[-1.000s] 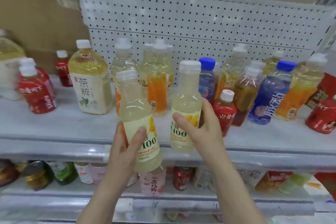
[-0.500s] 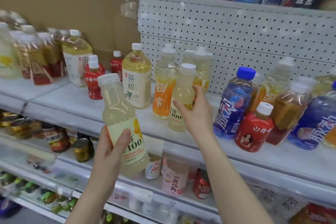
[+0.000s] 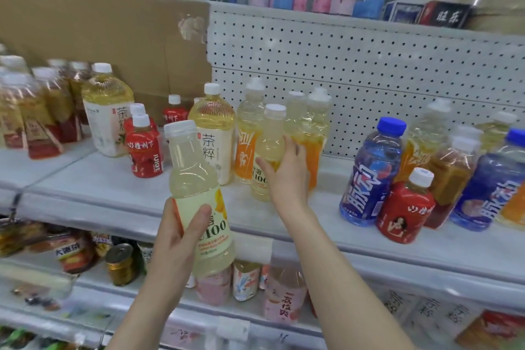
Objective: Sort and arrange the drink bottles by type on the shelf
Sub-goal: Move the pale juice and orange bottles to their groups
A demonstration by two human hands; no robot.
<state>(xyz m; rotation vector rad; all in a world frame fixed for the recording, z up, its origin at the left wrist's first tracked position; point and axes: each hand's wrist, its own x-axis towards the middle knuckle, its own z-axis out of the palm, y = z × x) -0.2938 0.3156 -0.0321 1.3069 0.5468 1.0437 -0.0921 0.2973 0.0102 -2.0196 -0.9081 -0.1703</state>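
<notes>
The left hand [image 3: 179, 239] grips a pale yellow bottle [image 3: 196, 179] in the lower middle of the frame. Its thumb lies across the label and the other fingers curl round the back, out of sight. This bottle is off the shelf [image 3: 99, 182], in front of its edge, with its long axis leaning slightly so the white cap points up and left. The left forearm rises from the bottom edge.

The right hand [image 3: 287, 176] wraps a second pale yellow bottle [image 3: 270, 145] at mid-frame, thumb on the label and fingers curled round its right side. That bottle is upright, cap up, base on the shelf just right of an orange-labelled bottle [image 3: 245, 150]. The right forearm slants up and left from the lower right.
</notes>
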